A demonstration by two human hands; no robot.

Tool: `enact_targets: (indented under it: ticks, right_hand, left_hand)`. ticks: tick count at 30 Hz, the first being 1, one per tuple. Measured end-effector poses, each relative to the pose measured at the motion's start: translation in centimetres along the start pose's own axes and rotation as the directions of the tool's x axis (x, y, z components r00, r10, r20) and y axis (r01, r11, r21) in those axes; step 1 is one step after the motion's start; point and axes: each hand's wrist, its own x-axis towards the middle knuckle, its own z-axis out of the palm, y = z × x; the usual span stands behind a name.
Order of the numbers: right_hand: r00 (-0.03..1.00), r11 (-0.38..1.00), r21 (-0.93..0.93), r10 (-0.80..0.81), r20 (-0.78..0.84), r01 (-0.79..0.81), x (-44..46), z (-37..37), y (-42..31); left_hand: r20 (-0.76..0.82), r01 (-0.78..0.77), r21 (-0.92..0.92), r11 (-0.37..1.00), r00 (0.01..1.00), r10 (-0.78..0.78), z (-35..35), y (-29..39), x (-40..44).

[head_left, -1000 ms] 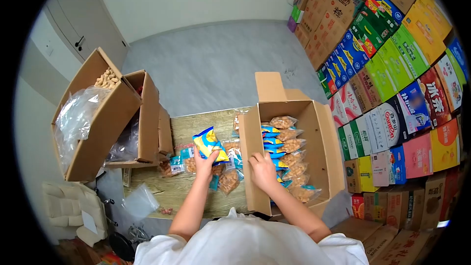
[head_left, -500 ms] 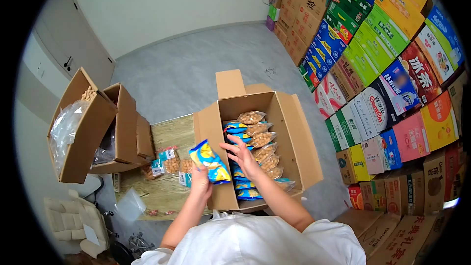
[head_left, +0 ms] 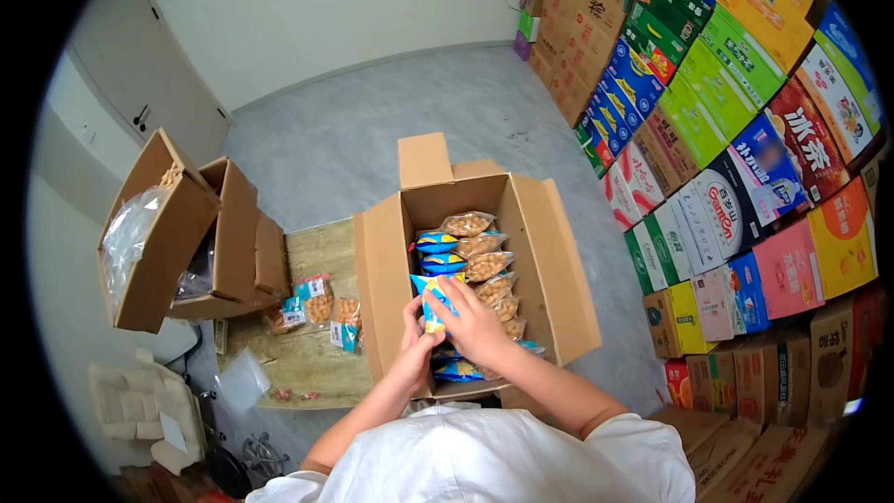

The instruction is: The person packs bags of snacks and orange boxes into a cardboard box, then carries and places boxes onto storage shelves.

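At far left, a tilted brown cardboard box [head_left: 177,256] holds tan peanuts [head_left: 171,174] and a crumpled clear plastic bag [head_left: 132,228]; an upright brown cardboard box [head_left: 240,233] beside it contains bunched plastic film [head_left: 197,272]. Clear nut bags with teal labels [head_left: 318,307] lie on the wood-grain bench [head_left: 321,368]. Next, an open brown cardboard carton [head_left: 380,293] contains blue-and-yellow packets [head_left: 442,265] along its left side, clear bags of tan nuts [head_left: 489,265] alongside. Above the packets, the left hand's [head_left: 415,345] fingers pinch one glossy blue-and-yellow pouch [head_left: 424,285]; the right hand's [head_left: 473,321] fingers lie extended across it, whether gripping I cannot tell. Stacked multicoloured cartons [head_left: 712,200] stand rightmost.
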Motion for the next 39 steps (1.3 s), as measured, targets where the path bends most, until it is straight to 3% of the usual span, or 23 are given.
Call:
enact_targets:
  ticks: [2, 3, 4, 5, 6, 7, 8, 10, 11, 13, 15, 19, 22, 24, 26, 28, 30, 33, 36, 37, 39]
  right_hand:
    - [1.000, 0.994, 0.107, 0.029, -0.008, -0.028, 0.8, -0.4, 1.5]
    - [0.995, 0.962, 0.257, 0.098, -0.024, -0.089, 1.0, 0.3, 2.8]
    - [0.985, 0.905, 0.400, 0.169, -0.028, -0.143, 1.7, 0.4, 3.8]
    - [0.979, 0.897, 0.407, 0.202, -0.023, -0.175, 2.6, 0.3, 5.0]
    - [0.972, 0.887, 0.412, 0.235, -0.018, -0.207, 3.7, -0.1, 6.2]
    - [0.969, 0.909, 0.388, 0.214, -0.120, -0.152, 4.7, 0.8, 8.2]
    - [0.955, 0.868, 0.450, 0.279, -0.095, -0.209, 6.0, 1.0, 9.7]
    - [0.940, 0.791, 0.554, 0.340, -0.041, -0.261, 8.6, 1.7, 12.6]
    - [0.938, 0.764, 0.601, 0.341, -0.066, -0.235, 9.7, 2.8, 14.1]
    - [0.938, 0.737, 0.645, 0.335, -0.090, -0.202, 10.9, 5.7, 16.7]
    - [0.916, 0.500, 0.835, 0.402, 0.011, -0.230, 11.8, 8.2, 18.2]
    - [0.917, 0.468, 0.847, 0.396, 0.055, -0.253, 12.4, 10.9, 19.3]
    - [0.935, 0.562, 0.784, 0.349, 0.066, -0.265, 12.2, 11.9, 20.2]
    - [0.951, 0.754, 0.596, 0.302, 0.060, -0.277, 12.3, 11.8, 20.7]
    - [0.942, 0.779, 0.536, 0.318, 0.109, -0.325, 12.2, 11.2, 20.4]
    - [0.923, 0.874, 0.298, 0.351, 0.159, -0.384, 12.5, 10.2, 19.2]
    - [0.904, 0.887, 0.201, 0.379, 0.196, -0.415, 13.5, 9.5, 18.2]
    - [0.870, 0.917, -0.233, 0.386, 0.307, -0.324, 15.6, 10.1, 16.5]
    - [0.859, 0.886, -0.372, 0.403, 0.317, -0.278, 16.8, 13.5, 15.5]
    - [0.891, 0.880, -0.398, 0.378, 0.252, -0.260, 16.5, 14.4, 15.2]
    - [0.869, 0.857, -0.413, 0.430, 0.245, -0.307, 16.5, 15.7, 14.7]
  left_hand:
    - [0.075, -0.086, 0.019, 0.996, 0.994, 0.084, 0.3, -0.1, 0.1]
    - [0.058, -0.184, 0.160, 0.970, 0.983, 0.177, -0.5, -1.3, 0.8]
    - [0.048, -0.186, 0.158, 0.970, 0.982, 0.181, -0.7, -1.8, 0.7]
    - [0.077, -0.243, 0.350, 0.905, 0.970, 0.231, -1.0, -2.3, 0.7]
    - [0.115, -0.291, 0.526, 0.799, 0.955, 0.272, -1.0, -2.5, 0.6]
    - [0.162, -0.327, 0.720, 0.611, 0.937, 0.311, -0.3, -1.5, -0.2]
    - [0.247, -0.389, 0.783, 0.486, 0.911, 0.331, -0.5, -2.1, -0.5]
    - [0.471, -0.489, 0.872, -0.019, 0.828, 0.303, -0.2, -2.2, -1.2]
    - [0.488, -0.483, 0.870, -0.096, 0.817, 0.306, -0.2, -2.6, -1.4]
    - [0.432, -0.440, 0.896, -0.054, 0.840, 0.328, -0.9, -3.2, -1.4]
    - [0.372, -0.403, 0.915, 0.013, 0.858, 0.355, -1.4, -3.5, -1.2]
    - [0.370, -0.382, 0.924, -0.009, 0.888, 0.272, -1.5, -3.2, -1.4]
    - [0.374, -0.388, 0.921, 0.003, 0.888, 0.268, -1.4, -3.0, -1.3]
    - [0.388, -0.403, 0.915, -0.005, 0.878, 0.281, -1.4, -3.0, -1.2]
    - [0.395, -0.410, 0.912, -0.009, 0.874, 0.283, -1.5, -3.0, -1.2]
    - [0.396, -0.413, 0.911, 0.002, 0.875, 0.280, -1.4, -3.0, -1.2]
    - [0.396, -0.413, 0.911, 0.004, 0.875, 0.279, -1.4, -3.1, -1.1]
    - [0.394, -0.411, 0.911, 0.005, 0.877, 0.276, -1.4, -3.1, -1.1]
    - [0.395, -0.410, 0.912, -0.003, 0.877, 0.272, -1.4, -3.1, -1.0]
    - [0.397, -0.410, 0.912, -0.007, 0.877, 0.272, -1.4, -3.1, -1.0]
    - [0.403, -0.414, 0.910, -0.018, 0.875, 0.268, -1.5, -3.0, -1.0]
